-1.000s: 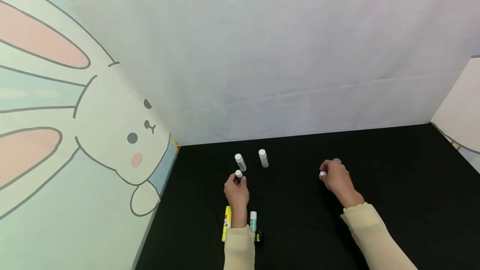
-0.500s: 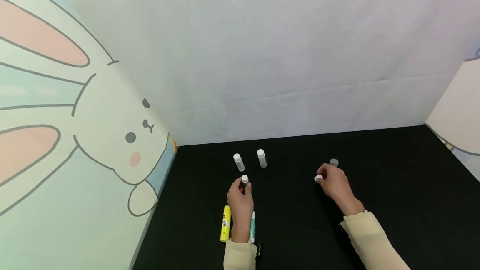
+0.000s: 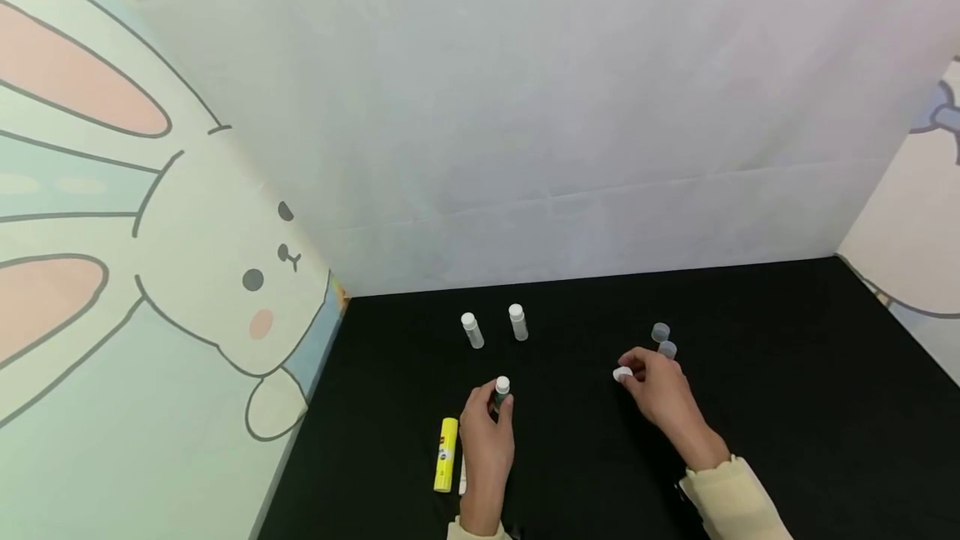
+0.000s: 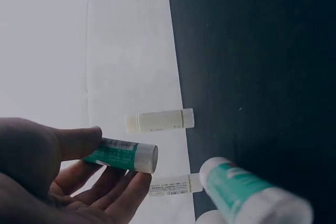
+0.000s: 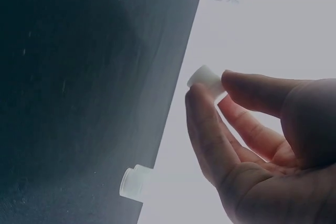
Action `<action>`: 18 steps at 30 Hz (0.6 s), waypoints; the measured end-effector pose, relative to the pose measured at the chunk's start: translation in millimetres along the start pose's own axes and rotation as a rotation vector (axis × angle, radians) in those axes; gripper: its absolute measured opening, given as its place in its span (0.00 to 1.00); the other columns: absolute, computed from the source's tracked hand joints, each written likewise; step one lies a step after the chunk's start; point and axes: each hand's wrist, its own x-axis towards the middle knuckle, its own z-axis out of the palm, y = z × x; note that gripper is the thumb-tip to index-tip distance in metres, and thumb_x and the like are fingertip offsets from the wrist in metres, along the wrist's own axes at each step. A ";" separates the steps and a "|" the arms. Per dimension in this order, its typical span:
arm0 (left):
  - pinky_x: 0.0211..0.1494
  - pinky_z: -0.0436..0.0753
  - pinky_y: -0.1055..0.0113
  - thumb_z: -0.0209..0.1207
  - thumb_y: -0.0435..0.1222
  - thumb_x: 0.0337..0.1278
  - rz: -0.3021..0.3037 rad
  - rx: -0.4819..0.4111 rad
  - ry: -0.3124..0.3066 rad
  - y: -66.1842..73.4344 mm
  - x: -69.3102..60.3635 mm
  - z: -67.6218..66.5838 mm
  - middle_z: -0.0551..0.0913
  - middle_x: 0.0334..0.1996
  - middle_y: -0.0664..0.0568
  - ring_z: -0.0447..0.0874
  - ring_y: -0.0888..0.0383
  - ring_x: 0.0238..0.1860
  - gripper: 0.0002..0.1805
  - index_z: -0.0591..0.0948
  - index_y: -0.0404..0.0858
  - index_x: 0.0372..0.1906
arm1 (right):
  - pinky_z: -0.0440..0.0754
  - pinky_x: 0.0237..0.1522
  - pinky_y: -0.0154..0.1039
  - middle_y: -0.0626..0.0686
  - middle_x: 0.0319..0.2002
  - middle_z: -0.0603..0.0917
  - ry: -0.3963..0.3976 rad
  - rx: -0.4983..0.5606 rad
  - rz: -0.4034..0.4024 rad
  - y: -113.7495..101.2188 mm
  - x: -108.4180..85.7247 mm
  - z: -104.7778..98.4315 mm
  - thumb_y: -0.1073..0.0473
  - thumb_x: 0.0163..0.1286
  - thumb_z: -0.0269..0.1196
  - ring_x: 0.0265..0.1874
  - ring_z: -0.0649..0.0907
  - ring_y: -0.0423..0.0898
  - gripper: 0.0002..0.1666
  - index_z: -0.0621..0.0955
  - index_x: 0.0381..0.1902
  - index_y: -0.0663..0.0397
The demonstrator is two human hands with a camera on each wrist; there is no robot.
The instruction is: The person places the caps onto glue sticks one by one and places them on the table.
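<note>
My left hand (image 3: 487, 440) holds a green glue stick (image 4: 118, 153) with white at its ends between thumb and fingers, above the black table (image 3: 577, 440). To the right, my right hand (image 3: 667, 394) pinches a small white cap (image 5: 206, 81) between thumb and fingertips. Beyond the left hand stand two whitish glue sticks, a left one (image 3: 472, 330) and a right one (image 3: 518, 322). Beside the left wrist are a yellow glue stick (image 3: 446, 455) and a green-and-white glue stick (image 4: 239, 190), the latter mostly hidden by the arm in the head view.
Two translucent caps, a farther one (image 3: 660, 332) and a nearer one (image 3: 667, 349), sit on the table just beyond the right hand. A pale cloth wall (image 3: 570, 107) rises behind the table. A rabbit-print panel (image 3: 202, 273) borders the left side.
Both hands have drawn back toward the body, the left one shifting slightly right with its glue stick, the right one slightly left with the white cap. Both translucent caps now show beyond the right hand.
</note>
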 end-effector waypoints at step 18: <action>0.55 0.86 0.52 0.69 0.27 0.65 0.011 0.022 -0.100 0.4 -14.9 13.1 0.88 0.51 0.52 0.87 0.56 0.51 0.14 0.87 0.40 0.54 | 0.81 0.35 0.44 0.53 0.41 0.87 0.000 0.035 0.036 -9.4 -12.8 7.4 0.66 0.73 0.69 0.36 0.84 0.47 0.09 0.86 0.49 0.61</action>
